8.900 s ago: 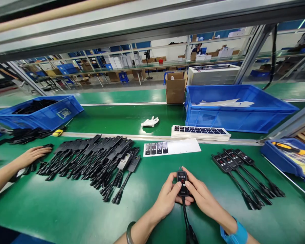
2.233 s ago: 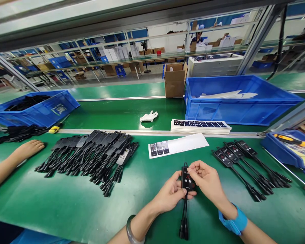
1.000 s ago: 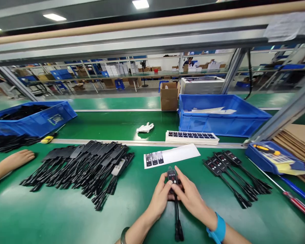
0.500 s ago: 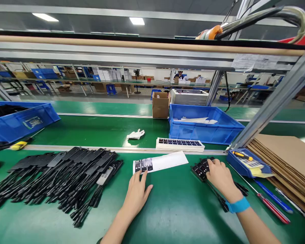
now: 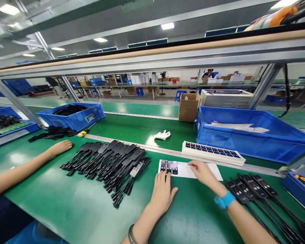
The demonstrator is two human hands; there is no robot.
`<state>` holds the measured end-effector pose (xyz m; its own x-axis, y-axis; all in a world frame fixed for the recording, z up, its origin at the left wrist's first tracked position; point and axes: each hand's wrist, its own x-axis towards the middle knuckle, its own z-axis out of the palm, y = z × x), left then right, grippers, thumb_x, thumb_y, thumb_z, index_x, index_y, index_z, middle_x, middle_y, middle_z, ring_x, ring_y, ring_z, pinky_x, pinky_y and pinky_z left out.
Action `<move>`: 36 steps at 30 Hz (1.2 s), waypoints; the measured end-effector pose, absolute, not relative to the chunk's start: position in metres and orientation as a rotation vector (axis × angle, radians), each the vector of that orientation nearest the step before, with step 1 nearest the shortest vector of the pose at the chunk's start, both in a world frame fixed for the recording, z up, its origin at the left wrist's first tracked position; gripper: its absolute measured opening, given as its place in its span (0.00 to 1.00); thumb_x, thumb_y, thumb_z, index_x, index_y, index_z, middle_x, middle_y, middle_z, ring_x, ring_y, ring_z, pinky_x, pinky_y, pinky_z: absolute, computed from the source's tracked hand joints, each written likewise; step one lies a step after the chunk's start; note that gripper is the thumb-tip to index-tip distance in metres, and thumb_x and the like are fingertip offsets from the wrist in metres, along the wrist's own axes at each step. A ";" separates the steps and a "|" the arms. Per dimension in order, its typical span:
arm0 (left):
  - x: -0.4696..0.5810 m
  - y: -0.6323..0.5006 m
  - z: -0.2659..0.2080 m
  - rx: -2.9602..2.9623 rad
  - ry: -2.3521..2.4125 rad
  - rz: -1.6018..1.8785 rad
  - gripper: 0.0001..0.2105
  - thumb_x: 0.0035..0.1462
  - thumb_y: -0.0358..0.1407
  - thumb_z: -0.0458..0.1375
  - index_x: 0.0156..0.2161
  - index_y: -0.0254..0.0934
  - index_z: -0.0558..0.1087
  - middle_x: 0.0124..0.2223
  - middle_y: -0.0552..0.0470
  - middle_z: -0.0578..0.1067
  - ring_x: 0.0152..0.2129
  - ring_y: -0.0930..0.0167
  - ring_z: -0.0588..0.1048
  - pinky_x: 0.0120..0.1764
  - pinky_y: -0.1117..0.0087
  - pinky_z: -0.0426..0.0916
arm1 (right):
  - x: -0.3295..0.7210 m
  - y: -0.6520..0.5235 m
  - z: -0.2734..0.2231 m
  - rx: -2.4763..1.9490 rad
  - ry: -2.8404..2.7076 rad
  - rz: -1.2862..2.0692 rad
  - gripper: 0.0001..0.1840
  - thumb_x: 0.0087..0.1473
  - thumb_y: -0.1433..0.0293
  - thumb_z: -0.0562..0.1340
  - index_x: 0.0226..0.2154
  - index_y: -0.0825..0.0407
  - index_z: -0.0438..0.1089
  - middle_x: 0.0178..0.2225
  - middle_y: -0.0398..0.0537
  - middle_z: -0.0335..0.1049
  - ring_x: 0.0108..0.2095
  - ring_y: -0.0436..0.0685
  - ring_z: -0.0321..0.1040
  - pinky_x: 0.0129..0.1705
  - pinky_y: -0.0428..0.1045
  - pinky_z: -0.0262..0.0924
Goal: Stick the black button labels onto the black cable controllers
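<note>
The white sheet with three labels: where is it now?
In the head view, the white sheet lies right of centre on the green table, in front of the label stack, with the left hand at its left end.

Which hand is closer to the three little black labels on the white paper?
Left. The left hand has its fingertips at the lower edge of the black labels; the right hand is farther, off to their right, over the blank part of the white paper.

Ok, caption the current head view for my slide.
Both hands at a label sheet, black cabled units lying to either side.
</note>
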<state>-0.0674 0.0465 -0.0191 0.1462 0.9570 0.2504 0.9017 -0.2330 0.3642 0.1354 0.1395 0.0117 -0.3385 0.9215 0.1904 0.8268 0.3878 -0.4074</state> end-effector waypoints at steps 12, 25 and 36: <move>-0.069 0.055 -0.012 2.205 1.865 0.731 0.23 0.56 0.34 0.53 0.57 0.31 0.61 0.51 0.36 0.68 0.50 0.54 0.66 0.51 0.52 0.61 | 0.111 0.128 0.012 -1.244 -1.797 0.545 0.18 0.57 0.56 0.53 0.27 0.51 0.68 0.29 0.49 0.70 0.31 0.58 0.68 0.30 0.49 0.64; -0.159 0.043 0.034 1.684 2.710 0.533 0.09 0.52 0.25 0.53 0.40 0.31 0.64 0.40 0.41 0.65 0.30 0.62 0.73 0.31 0.63 0.66 | 0.174 0.041 -0.006 -1.235 -1.469 0.805 0.14 0.55 0.55 0.58 0.28 0.47 0.66 0.26 0.43 0.63 0.26 0.54 0.62 0.27 0.45 0.62; -0.090 0.040 0.020 1.273 1.421 1.098 0.20 0.48 0.39 0.61 0.47 0.37 0.65 0.29 0.58 0.66 0.19 0.75 0.66 0.22 0.73 0.61 | 0.150 0.025 0.001 -1.095 -1.289 1.097 0.15 0.57 0.55 0.57 0.29 0.48 0.63 0.26 0.38 0.58 0.21 0.49 0.60 0.26 0.46 0.59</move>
